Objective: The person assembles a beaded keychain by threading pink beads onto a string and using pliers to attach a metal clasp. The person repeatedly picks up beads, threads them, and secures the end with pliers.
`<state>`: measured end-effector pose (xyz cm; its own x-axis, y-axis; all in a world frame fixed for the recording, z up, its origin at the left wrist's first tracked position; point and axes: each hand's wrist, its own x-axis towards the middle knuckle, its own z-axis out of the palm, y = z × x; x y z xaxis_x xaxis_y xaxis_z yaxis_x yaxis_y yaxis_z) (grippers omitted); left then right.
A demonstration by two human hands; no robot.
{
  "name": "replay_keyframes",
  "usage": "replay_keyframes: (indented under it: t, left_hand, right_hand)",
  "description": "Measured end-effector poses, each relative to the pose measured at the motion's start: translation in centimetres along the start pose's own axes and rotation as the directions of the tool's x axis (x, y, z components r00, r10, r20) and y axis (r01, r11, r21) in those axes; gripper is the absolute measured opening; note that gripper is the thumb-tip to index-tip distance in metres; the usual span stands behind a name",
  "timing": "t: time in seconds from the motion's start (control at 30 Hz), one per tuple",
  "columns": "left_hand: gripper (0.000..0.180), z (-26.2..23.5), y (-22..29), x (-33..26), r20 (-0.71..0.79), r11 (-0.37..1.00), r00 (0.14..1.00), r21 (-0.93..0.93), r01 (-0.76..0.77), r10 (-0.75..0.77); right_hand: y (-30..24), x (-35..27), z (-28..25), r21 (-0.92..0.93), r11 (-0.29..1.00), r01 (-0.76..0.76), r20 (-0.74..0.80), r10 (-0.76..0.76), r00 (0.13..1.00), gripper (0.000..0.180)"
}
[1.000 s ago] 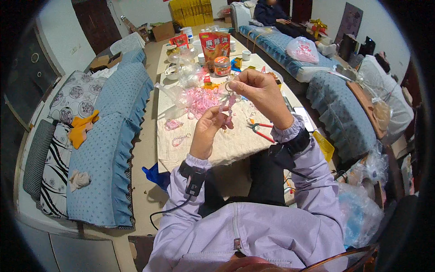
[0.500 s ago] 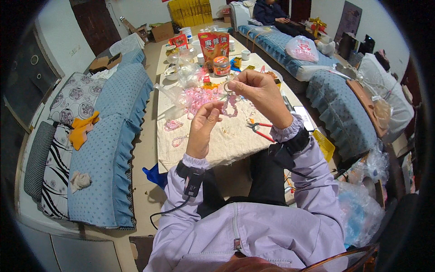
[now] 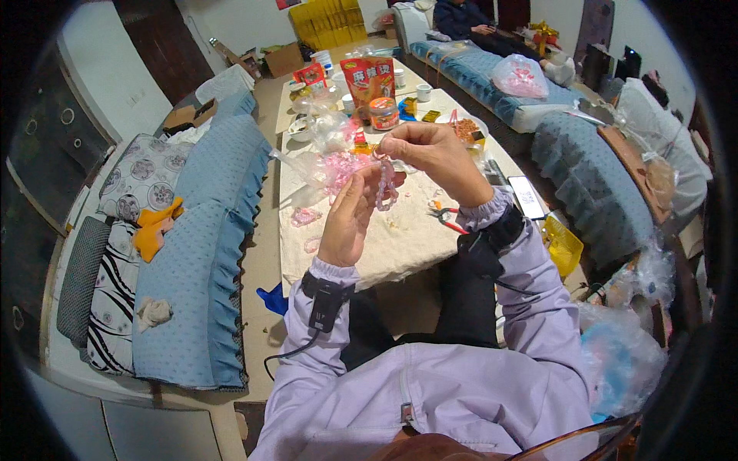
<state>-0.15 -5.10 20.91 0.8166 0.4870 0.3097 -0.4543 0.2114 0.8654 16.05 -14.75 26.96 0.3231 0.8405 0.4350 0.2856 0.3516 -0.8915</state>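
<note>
A string of pale pink beads (image 3: 384,184) hangs between my two hands above the long table (image 3: 407,246). My right hand (image 3: 434,157) pinches its upper end with the fingers closed. My left hand (image 3: 350,215) is raised just below and left, its fingertips on the lower loop of the beads. Behind my hands lies a clear plastic bag with pink beads (image 3: 334,165) on the cream tablecloth. Both sleeves are lilac, with a dark band on each wrist.
Red-handled pliers (image 3: 446,217) and a phone (image 3: 526,196) lie right of my hands. Snack bags (image 3: 367,77), a jar (image 3: 383,113) and cups crowd the far table. Blue sofas (image 3: 200,253) flank both sides. A person sits at the far end (image 3: 461,15). A yellow bin (image 3: 561,244) stands at the right.
My left hand has shifted slightly up along the bead string, closer to the right hand. Little else moved.
</note>
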Motion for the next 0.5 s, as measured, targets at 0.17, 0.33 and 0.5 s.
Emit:
replay_keyframes:
  t: [0.17, 0.33, 0.5]
  left_hand:
    - [0.046, -0.44, 0.15, 0.27, 0.064, 0.999, 0.998, 0.041, -0.016, 0.013]
    - [0.043, -0.61, -0.17, 0.23, 0.031, 1.000, 0.999, 0.026, -0.015, 0.014]
    - [0.038, -0.70, -0.02, 0.15, 0.008, 0.999, 1.000, 0.047, -0.012, 0.011]
  right_hand:
    - [0.14, 0.27, 0.15, 0.067, 0.998, 0.013, 0.046, -0.016, 0.999, 0.022]
    - [0.66, 0.73, 0.41, 0.101, 0.994, 0.046, 0.049, -0.052, 0.997, 0.022]
    - [0.93, 0.79, 0.12, 0.042, 0.999, 0.014, 0.022, -0.015, 1.000, 0.021]
